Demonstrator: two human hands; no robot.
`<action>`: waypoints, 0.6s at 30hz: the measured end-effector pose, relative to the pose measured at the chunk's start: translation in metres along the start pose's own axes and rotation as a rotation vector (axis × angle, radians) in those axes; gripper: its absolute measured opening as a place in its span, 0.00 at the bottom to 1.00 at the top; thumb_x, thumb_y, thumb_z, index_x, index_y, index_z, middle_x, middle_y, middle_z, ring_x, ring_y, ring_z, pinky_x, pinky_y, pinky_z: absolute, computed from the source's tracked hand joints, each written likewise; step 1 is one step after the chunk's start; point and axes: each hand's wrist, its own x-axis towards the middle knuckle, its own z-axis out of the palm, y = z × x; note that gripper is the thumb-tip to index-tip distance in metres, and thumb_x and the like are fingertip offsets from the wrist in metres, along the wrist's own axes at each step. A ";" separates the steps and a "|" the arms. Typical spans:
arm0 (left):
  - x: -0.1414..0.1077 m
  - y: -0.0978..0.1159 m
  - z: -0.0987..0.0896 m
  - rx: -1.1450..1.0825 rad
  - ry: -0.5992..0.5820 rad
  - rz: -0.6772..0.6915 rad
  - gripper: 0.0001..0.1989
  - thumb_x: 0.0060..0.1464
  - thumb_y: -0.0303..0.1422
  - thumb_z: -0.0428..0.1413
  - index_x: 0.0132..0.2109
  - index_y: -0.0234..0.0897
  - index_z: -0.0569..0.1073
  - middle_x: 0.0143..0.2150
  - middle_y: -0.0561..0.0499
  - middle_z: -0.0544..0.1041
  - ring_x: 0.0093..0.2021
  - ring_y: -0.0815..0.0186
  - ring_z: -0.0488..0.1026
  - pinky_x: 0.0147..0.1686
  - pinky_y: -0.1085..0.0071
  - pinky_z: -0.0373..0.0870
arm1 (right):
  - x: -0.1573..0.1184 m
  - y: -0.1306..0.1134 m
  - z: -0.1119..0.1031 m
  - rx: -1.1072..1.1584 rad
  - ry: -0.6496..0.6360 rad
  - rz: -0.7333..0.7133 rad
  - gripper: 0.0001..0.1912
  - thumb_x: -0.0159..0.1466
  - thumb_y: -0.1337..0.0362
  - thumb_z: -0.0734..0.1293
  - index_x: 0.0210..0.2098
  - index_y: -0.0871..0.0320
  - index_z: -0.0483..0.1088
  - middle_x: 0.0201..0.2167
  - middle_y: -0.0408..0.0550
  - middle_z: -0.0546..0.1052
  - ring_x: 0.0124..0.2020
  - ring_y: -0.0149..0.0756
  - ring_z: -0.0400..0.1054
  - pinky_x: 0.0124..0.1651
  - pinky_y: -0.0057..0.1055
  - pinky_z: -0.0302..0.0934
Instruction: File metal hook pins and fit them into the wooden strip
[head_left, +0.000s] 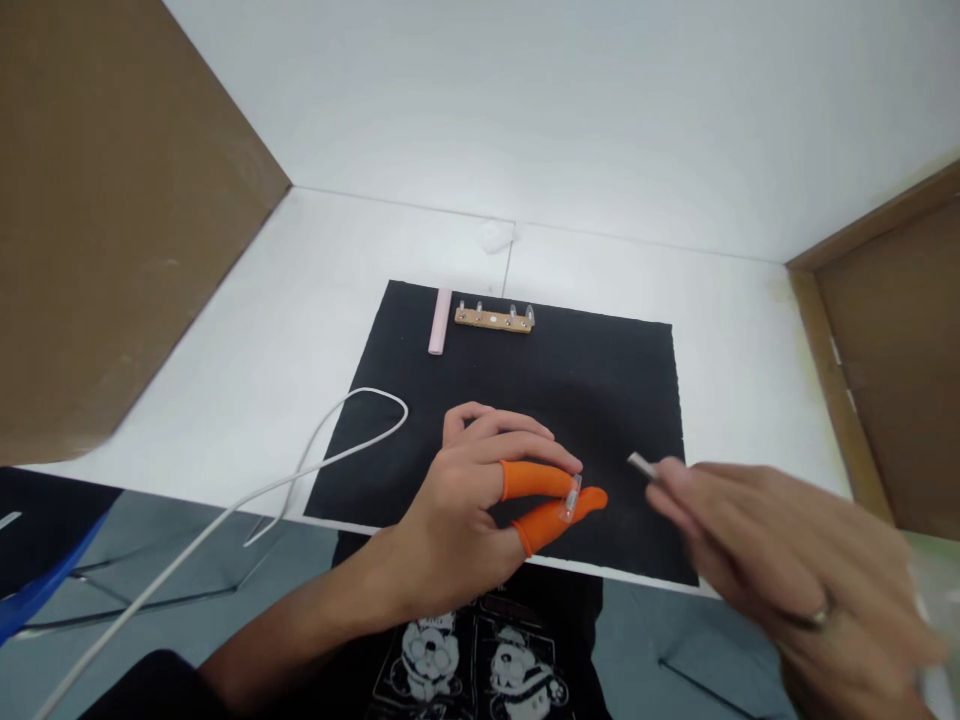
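Orange finger cots (536, 480) cover the thumb and index finger of my left hand (469, 510). Pinched between those two fingertips is a small clear piece (571, 498) that looks like a false nail tip, with a whitish mark in its middle. To the right, my right hand (780, 550), blurred and wearing a ring, is closed on a thin pale stick (643, 465). The stick's end points left toward the clear piece, apart from it. How much of the stick lies inside the hand is hidden.
Both hands are over a black mat (585, 390) on a white table (255, 340). At its far side lie a pink bar (440, 322) and a wooden strip (493, 320) carrying several upright clear tips. A white cable (300, 475) loops onto the left edge. Brown panels (112, 230) flank the table.
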 end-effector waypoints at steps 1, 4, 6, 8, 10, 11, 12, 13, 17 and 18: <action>0.000 0.000 0.000 0.000 -0.001 -0.001 0.07 0.59 0.25 0.70 0.39 0.39 0.81 0.44 0.56 0.88 0.49 0.61 0.82 0.56 0.57 0.63 | 0.002 0.002 0.000 -0.010 0.028 0.010 0.21 0.62 0.79 0.77 0.54 0.68 0.75 0.39 0.53 0.86 0.41 0.38 0.79 0.43 0.38 0.74; -0.001 0.000 -0.001 0.007 0.012 0.001 0.06 0.59 0.25 0.70 0.39 0.39 0.81 0.44 0.56 0.88 0.49 0.61 0.82 0.56 0.57 0.63 | 0.011 -0.007 0.003 0.074 -0.038 -0.041 0.09 0.68 0.76 0.73 0.48 0.66 0.76 0.38 0.50 0.87 0.42 0.35 0.80 0.43 0.37 0.72; -0.001 -0.001 -0.001 0.020 0.023 0.009 0.06 0.59 0.25 0.70 0.40 0.39 0.82 0.44 0.56 0.89 0.48 0.61 0.82 0.56 0.57 0.63 | 0.014 -0.016 0.007 0.136 -0.042 -0.147 0.04 0.73 0.74 0.68 0.43 0.63 0.76 0.37 0.44 0.87 0.40 0.32 0.80 0.41 0.35 0.72; -0.002 -0.001 -0.002 0.031 0.024 0.020 0.07 0.59 0.25 0.71 0.40 0.39 0.82 0.44 0.55 0.89 0.49 0.61 0.82 0.56 0.56 0.63 | 0.013 -0.016 0.011 0.144 -0.057 -0.193 0.05 0.74 0.74 0.67 0.43 0.62 0.76 0.38 0.43 0.87 0.40 0.31 0.81 0.41 0.35 0.74; -0.003 -0.001 -0.002 0.032 0.020 0.026 0.07 0.59 0.25 0.71 0.40 0.39 0.81 0.44 0.55 0.89 0.49 0.61 0.82 0.56 0.56 0.63 | 0.009 -0.007 0.013 0.126 -0.026 -0.121 0.08 0.71 0.76 0.69 0.48 0.62 0.76 0.40 0.44 0.87 0.41 0.33 0.81 0.42 0.34 0.74; -0.003 -0.001 -0.003 0.032 0.020 0.027 0.07 0.59 0.24 0.70 0.40 0.39 0.81 0.44 0.55 0.89 0.48 0.61 0.82 0.56 0.56 0.63 | 0.007 -0.002 0.013 0.102 -0.010 -0.059 0.13 0.68 0.77 0.72 0.51 0.62 0.76 0.40 0.46 0.87 0.41 0.34 0.80 0.42 0.34 0.74; -0.004 0.000 -0.003 0.032 0.021 0.026 0.07 0.59 0.24 0.70 0.40 0.39 0.81 0.44 0.55 0.89 0.48 0.61 0.82 0.56 0.57 0.63 | 0.006 0.002 0.012 0.081 0.018 -0.010 0.16 0.66 0.79 0.73 0.52 0.62 0.76 0.38 0.47 0.86 0.39 0.34 0.80 0.41 0.33 0.73; -0.004 0.000 -0.003 0.032 0.023 0.026 0.07 0.59 0.24 0.70 0.40 0.39 0.81 0.44 0.55 0.89 0.48 0.61 0.82 0.55 0.57 0.63 | 0.005 0.004 0.011 0.071 0.041 0.017 0.17 0.65 0.80 0.74 0.52 0.63 0.76 0.37 0.48 0.86 0.37 0.34 0.79 0.39 0.32 0.72; -0.004 0.001 -0.004 0.035 0.022 0.020 0.07 0.60 0.25 0.70 0.40 0.40 0.81 0.44 0.54 0.89 0.48 0.61 0.82 0.55 0.57 0.64 | 0.004 -0.008 0.008 0.111 -0.030 -0.151 0.05 0.71 0.75 0.69 0.45 0.63 0.76 0.36 0.47 0.86 0.37 0.34 0.80 0.38 0.35 0.72; -0.004 0.001 -0.004 0.033 0.024 0.019 0.07 0.60 0.25 0.70 0.40 0.40 0.81 0.44 0.54 0.89 0.48 0.60 0.82 0.55 0.57 0.64 | 0.004 -0.010 0.008 0.116 -0.037 -0.178 0.05 0.72 0.75 0.68 0.45 0.62 0.76 0.36 0.45 0.86 0.37 0.34 0.80 0.38 0.35 0.73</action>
